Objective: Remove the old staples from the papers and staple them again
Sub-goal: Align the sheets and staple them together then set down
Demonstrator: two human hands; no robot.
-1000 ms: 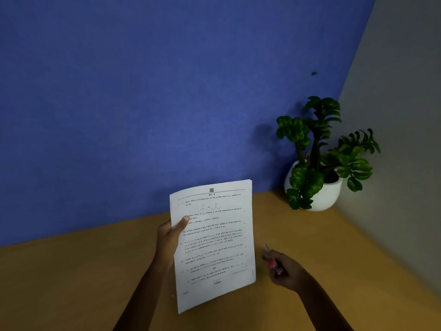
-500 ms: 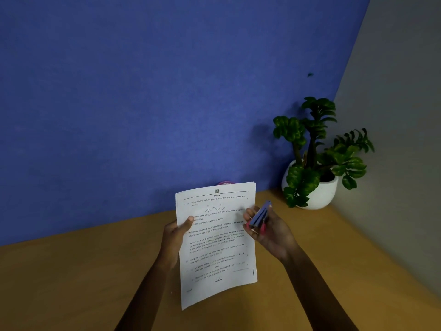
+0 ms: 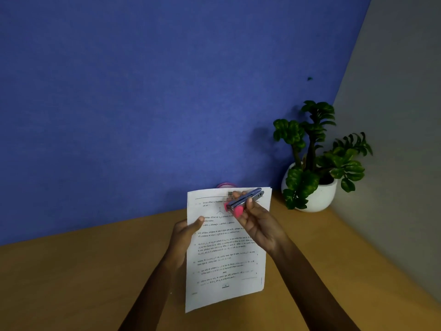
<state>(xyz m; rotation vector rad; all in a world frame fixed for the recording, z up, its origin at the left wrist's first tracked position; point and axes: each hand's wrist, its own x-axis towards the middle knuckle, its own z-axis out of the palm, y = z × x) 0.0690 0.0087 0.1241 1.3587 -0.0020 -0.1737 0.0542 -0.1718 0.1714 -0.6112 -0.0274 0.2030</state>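
A stack of printed white papers (image 3: 224,259) is held upright above the wooden table. My left hand (image 3: 185,231) grips its left edge, thumb on the front page. My right hand (image 3: 259,223) holds a pink and metal stapler (image 3: 243,201) in front of the papers' upper part. The stapler points up and to the right, its tip close to the papers' top right corner. I cannot make out any staple on the pages.
A green plant in a white pot (image 3: 317,194) stands in the table's far right corner. A pink round thing (image 3: 225,185) peeks over the papers' top edge. A blue wall (image 3: 143,103) rises behind, a grey wall (image 3: 401,139) on the right. The wooden table (image 3: 71,283) spreads below.
My right hand rose from the table with the stapler and moved left, in front of the papers' top. The papers shifted slightly right and stayed upright in my left hand.
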